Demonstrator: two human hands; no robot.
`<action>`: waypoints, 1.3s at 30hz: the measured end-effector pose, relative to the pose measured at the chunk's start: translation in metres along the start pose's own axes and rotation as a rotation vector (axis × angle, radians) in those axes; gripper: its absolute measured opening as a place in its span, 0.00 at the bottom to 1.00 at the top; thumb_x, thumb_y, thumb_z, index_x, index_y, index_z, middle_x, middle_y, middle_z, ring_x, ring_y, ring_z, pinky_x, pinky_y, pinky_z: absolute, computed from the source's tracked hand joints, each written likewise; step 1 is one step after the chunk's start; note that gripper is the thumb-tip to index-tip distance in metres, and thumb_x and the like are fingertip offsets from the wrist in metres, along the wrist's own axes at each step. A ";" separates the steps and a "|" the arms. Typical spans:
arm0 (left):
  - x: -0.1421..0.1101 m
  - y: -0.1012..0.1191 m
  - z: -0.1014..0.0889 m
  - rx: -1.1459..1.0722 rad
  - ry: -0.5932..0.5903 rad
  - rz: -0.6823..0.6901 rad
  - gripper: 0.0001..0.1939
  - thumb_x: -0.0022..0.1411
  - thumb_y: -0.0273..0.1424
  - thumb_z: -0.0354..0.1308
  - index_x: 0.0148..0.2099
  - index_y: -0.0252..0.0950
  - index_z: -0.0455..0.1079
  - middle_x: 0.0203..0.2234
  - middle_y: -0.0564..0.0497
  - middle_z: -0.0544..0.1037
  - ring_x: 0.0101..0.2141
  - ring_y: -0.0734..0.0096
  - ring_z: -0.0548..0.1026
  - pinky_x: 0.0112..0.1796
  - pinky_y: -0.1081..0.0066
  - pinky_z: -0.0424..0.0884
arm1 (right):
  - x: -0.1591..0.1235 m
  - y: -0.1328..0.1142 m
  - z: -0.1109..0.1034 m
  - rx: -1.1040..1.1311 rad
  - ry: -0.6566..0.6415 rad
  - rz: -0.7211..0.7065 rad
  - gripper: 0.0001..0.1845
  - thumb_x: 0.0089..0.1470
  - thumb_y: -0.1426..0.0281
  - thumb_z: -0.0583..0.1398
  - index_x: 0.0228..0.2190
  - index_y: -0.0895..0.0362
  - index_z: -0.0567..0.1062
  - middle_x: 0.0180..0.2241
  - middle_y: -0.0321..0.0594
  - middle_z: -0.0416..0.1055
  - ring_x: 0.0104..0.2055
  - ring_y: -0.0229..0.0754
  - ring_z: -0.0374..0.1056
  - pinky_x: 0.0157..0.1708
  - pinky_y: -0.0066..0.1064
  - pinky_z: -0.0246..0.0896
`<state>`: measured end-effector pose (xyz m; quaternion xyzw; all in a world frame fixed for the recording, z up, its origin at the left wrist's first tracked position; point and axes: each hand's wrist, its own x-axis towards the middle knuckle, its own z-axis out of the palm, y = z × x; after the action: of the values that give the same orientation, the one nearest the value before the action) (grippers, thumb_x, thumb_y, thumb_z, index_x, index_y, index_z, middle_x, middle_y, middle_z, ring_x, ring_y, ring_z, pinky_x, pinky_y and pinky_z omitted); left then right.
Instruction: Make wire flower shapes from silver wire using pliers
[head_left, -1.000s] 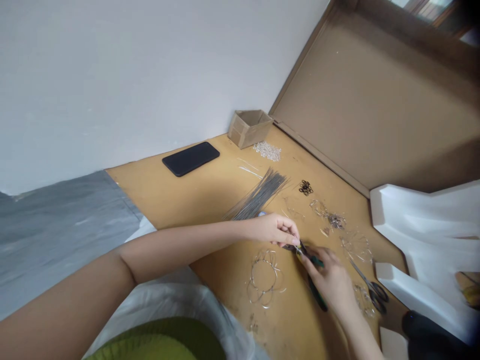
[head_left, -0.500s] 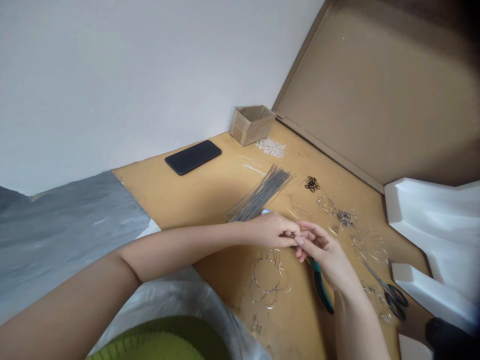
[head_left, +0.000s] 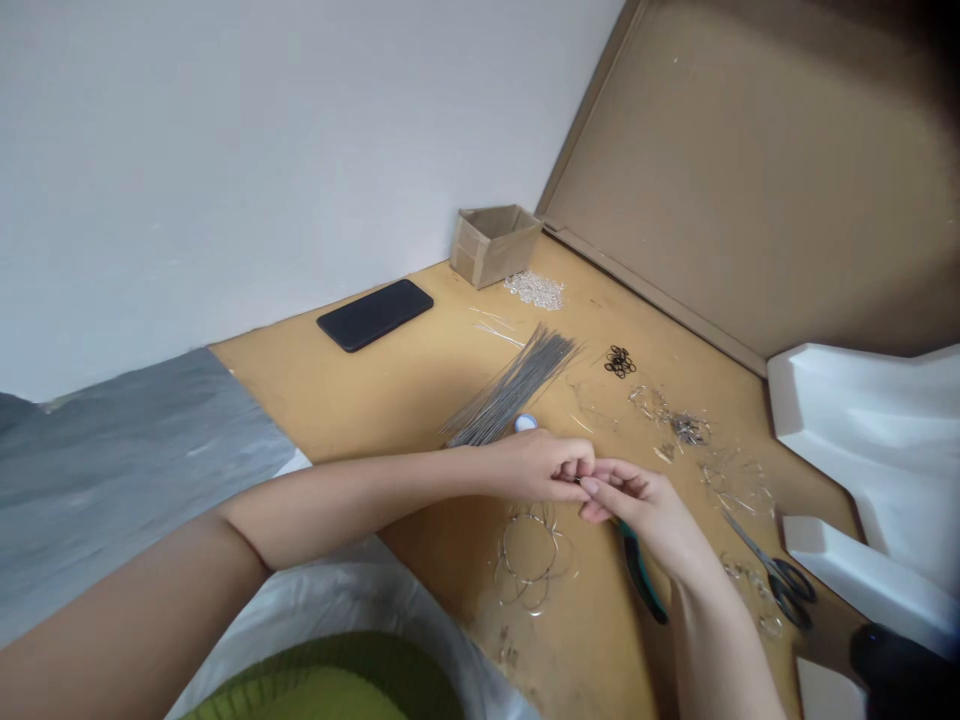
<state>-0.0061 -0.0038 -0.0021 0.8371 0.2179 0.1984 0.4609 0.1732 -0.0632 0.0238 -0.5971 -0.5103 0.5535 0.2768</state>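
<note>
My left hand [head_left: 536, 468] and my right hand [head_left: 637, 505] meet fingertip to fingertip above the table. Both are closed in a pinch. A tiny dark glint shows between the fingertips, but its kind cannot be made out. Just below my left hand is a ring of thin wire with loops [head_left: 529, 548]; its upper edge is hidden by the hand. Pliers with black and teal handles [head_left: 643, 578] lie under my right hand, jaws hidden. Behind my left wrist lie a bundle of straight grey wires [head_left: 517, 385] and a small blue-and-white round thing [head_left: 526, 423].
A cardboard box [head_left: 495, 262], clear beads [head_left: 535, 290] and a black phone [head_left: 376, 314] are at the back. Black rings [head_left: 619, 361], wire pieces [head_left: 688, 428] and scissors [head_left: 787, 588] lie to the right. White foam [head_left: 862, 440] and a cardboard wall [head_left: 720, 200] border the table.
The view has shifted slightly. My hands stay together, with the fingertips slightly lower and to the left. More of the blue-and-white round thing shows behind my left hand.
</note>
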 end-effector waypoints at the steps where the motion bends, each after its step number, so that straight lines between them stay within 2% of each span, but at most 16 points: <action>1: 0.000 0.000 -0.002 -0.038 -0.010 -0.007 0.11 0.56 0.38 0.55 0.35 0.35 0.62 0.24 0.58 0.68 0.24 0.82 0.64 0.26 0.80 0.57 | -0.001 -0.001 -0.001 -0.022 0.022 -0.002 0.17 0.44 0.60 0.65 0.34 0.57 0.78 0.24 0.38 0.74 0.25 0.36 0.69 0.30 0.29 0.66; 5: 0.001 -0.003 -0.014 -0.062 -0.011 -0.103 0.14 0.56 0.39 0.55 0.40 0.35 0.64 0.31 0.53 0.73 0.29 0.79 0.68 0.29 0.79 0.61 | -0.011 -0.009 -0.009 -0.118 0.144 -0.012 0.19 0.41 0.56 0.65 0.29 0.59 0.78 0.20 0.39 0.73 0.23 0.36 0.67 0.26 0.28 0.64; 8: 0.000 -0.005 -0.017 0.076 -0.146 -0.165 0.13 0.53 0.38 0.57 0.38 0.34 0.68 0.32 0.51 0.75 0.30 0.76 0.70 0.30 0.78 0.61 | -0.021 -0.016 -0.014 -0.198 0.182 -0.013 0.20 0.42 0.54 0.64 0.29 0.59 0.78 0.21 0.41 0.73 0.23 0.38 0.67 0.23 0.28 0.63; 10: -0.001 -0.007 -0.012 0.177 -0.245 -0.159 0.12 0.50 0.37 0.60 0.34 0.34 0.70 0.31 0.51 0.76 0.30 0.75 0.70 0.29 0.77 0.60 | -0.026 -0.017 -0.015 -0.253 0.161 -0.037 0.18 0.44 0.55 0.63 0.29 0.59 0.77 0.22 0.42 0.74 0.24 0.39 0.68 0.24 0.29 0.63; 12: -0.002 -0.009 -0.005 0.261 -0.291 -0.135 0.09 0.49 0.35 0.60 0.30 0.34 0.71 0.28 0.51 0.76 0.27 0.75 0.69 0.27 0.77 0.58 | -0.030 -0.017 -0.014 -0.332 0.117 -0.084 0.16 0.46 0.57 0.62 0.28 0.58 0.77 0.23 0.41 0.74 0.25 0.39 0.68 0.25 0.29 0.63; 15: -0.002 -0.013 0.003 0.356 -0.298 -0.109 0.06 0.51 0.32 0.57 0.27 0.35 0.70 0.25 0.52 0.75 0.25 0.75 0.68 0.25 0.75 0.55 | -0.032 -0.015 -0.011 -0.453 0.063 -0.162 0.13 0.49 0.60 0.59 0.29 0.56 0.77 0.22 0.39 0.73 0.25 0.38 0.68 0.26 0.29 0.63; 18: -0.001 -0.014 0.003 0.369 -0.279 -0.106 0.07 0.53 0.32 0.55 0.26 0.35 0.70 0.25 0.52 0.75 0.26 0.75 0.67 0.26 0.76 0.55 | -0.032 -0.015 -0.010 -0.528 0.019 -0.211 0.11 0.51 0.62 0.57 0.30 0.56 0.77 0.22 0.38 0.73 0.25 0.38 0.68 0.26 0.29 0.63; 23: 0.001 -0.010 -0.005 0.211 -0.195 -0.119 0.06 0.54 0.32 0.53 0.29 0.34 0.68 0.25 0.53 0.74 0.25 0.78 0.67 0.26 0.78 0.57 | -0.031 -0.017 -0.008 -0.652 -0.026 -0.277 0.11 0.54 0.65 0.55 0.30 0.55 0.76 0.24 0.38 0.72 0.26 0.37 0.67 0.26 0.29 0.62; 30: 0.003 -0.008 -0.008 -0.188 -0.148 -0.203 0.07 0.58 0.32 0.50 0.29 0.34 0.61 0.18 0.56 0.72 0.20 0.80 0.69 0.23 0.80 0.60 | -0.033 -0.022 -0.004 -0.702 0.065 -0.374 0.09 0.55 0.66 0.56 0.31 0.54 0.76 0.29 0.40 0.73 0.30 0.38 0.69 0.30 0.29 0.62; 39: 0.003 -0.005 -0.006 -0.269 -0.077 -0.201 0.08 0.58 0.30 0.50 0.28 0.33 0.61 0.17 0.56 0.70 0.19 0.81 0.70 0.22 0.81 0.61 | -0.031 -0.016 0.000 -0.792 0.060 -0.413 0.10 0.56 0.68 0.54 0.32 0.53 0.76 0.33 0.40 0.73 0.32 0.38 0.70 0.32 0.29 0.64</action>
<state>-0.0075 0.0049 -0.0033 0.7489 0.2540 0.1466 0.5942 0.1724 -0.0865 0.0495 -0.5584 -0.7832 0.2311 0.1463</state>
